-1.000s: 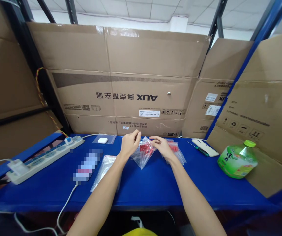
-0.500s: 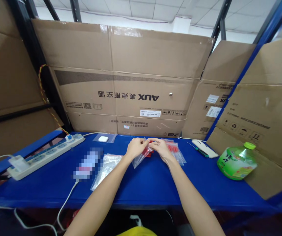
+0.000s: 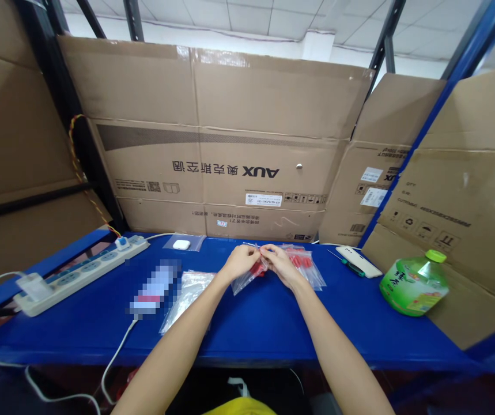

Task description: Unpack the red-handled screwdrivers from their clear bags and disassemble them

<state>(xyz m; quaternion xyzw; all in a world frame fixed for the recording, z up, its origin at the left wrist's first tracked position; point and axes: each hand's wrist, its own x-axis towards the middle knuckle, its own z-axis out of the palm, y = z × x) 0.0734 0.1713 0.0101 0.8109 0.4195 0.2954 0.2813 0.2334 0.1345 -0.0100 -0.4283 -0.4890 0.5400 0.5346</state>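
Two hands meet at the mouth of one small clear zip bag [image 3: 247,275] above the middle of the blue worktop [image 3: 273,328]. The left hand [image 3: 239,262] pinches the bag's top edge on its side, its grip closed on the film; the right hand [image 3: 282,264] pinches the opposite side, its grip likewise closed on the film.

Risk, as judged: the bag hangs tilted from its mouth, so a pinch that slackens could let the small red parts [image 3: 256,268] spill onto the worktop. Thin film may also slip between the fingertips.

Appearance: transparent, creased, holding a cluster of red pieces near the top, its lower corner close to or touching the worktop. Empty clear bags [image 3: 184,291] lie left of it; another bag of red parts [image 3: 305,262] lies right.
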